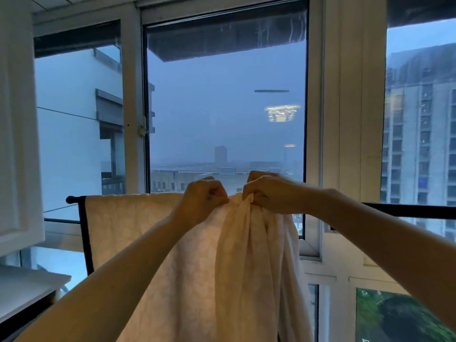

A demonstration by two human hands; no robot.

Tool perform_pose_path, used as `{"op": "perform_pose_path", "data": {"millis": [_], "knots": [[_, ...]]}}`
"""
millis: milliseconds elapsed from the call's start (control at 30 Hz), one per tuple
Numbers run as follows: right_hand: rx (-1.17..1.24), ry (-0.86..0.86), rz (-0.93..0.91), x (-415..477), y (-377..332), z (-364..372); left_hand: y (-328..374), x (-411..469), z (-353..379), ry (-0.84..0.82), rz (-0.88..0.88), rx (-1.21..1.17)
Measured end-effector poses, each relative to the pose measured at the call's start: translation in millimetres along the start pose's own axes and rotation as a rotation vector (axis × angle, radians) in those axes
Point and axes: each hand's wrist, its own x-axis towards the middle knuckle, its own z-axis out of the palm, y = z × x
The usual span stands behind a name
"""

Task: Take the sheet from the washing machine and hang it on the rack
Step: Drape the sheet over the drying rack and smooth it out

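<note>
Sheet (237, 267): soft woven cloth, cream, matt, with a faint raised pattern, creased where gathered. Rack (407, 210): dark bar, smooth, looks like painted metal. Window frame (314, 119): white, smooth, slight sheen. Panes: clear glossy glass, reflecting a lamp

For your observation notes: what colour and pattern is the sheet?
The sheet is cream with a faint floral pattern; head view.

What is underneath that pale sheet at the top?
The rack's dark bar, visible at both sides; the sheet covers its middle stretch. The left hand and right hand grip it.
</note>
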Motion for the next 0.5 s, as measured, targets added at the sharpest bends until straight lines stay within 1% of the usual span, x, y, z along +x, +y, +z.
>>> {"op": "perform_pose_path", "data": {"millis": [100,200,267,333,400,500], "knots": [[0.040,0.129,0.034,-4.7,6.9,0.0,0.1,0.5,-1.1,-0.008,0.045,0.041],[0.026,0.206,0.064,-10.4,12.1,-3.1,-4.3,-1.0,-3.2,-0.007,0.064,0.088],[-0.011,0.223,0.103,-16.8,19.7,-10.2,-9.2,-0.2,-7.3,-0.020,0.073,0.122],[-0.045,0.236,0.150,-24.9,28.0,-19.8,-11.7,2.9,-13.5,-0.067,0.096,0.194],[-0.049,0.254,0.192,-33.6,34.4,-26.8,-14.1,7.3,-19.1,-0.116,0.124,0.262],[-0.053,0.266,0.232,-48.2,42.5,-32.4,-16.3,11.1,-20.4,-0.141,0.137,0.305]]}}
